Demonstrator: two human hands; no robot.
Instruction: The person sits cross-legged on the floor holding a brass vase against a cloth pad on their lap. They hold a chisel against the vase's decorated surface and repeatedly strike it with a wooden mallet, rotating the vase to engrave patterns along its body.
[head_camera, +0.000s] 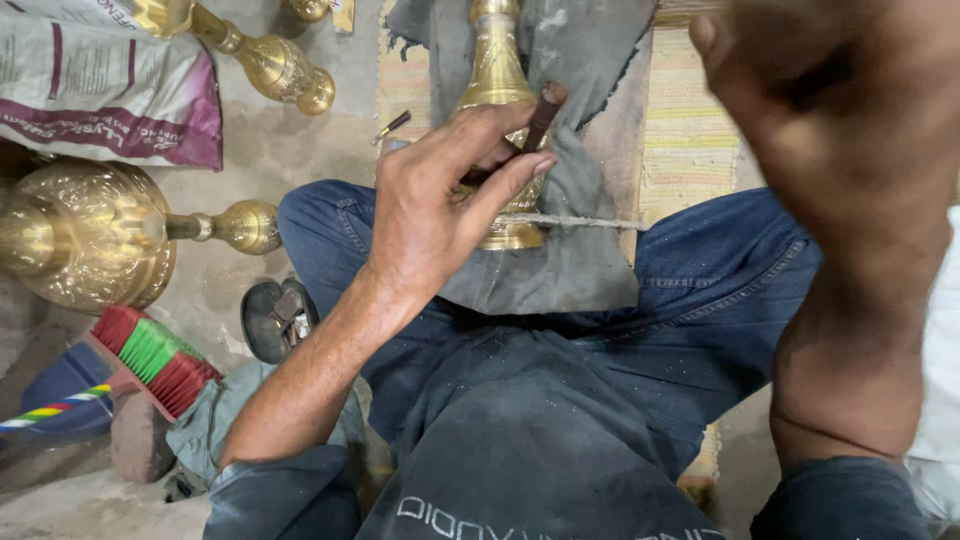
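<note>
I'm sitting on a dusty concrete floor (290, 150), a striped woven mat (690, 120) ahead. A grey cloth (580, 260) is draping my jeans, cradling a tall engraved brass vase (497, 75). My left hand (440, 205) is pinching a dark metal punch (543, 112) against it. My right hand (830, 110) is blurring near the lens; grip unreadable. A red-green brush (155, 360) is lying left.

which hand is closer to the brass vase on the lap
Left. The left hand rests against the brass vase, pinching a dark metal punch. The right hand is raised to the right, apart from it.
</note>
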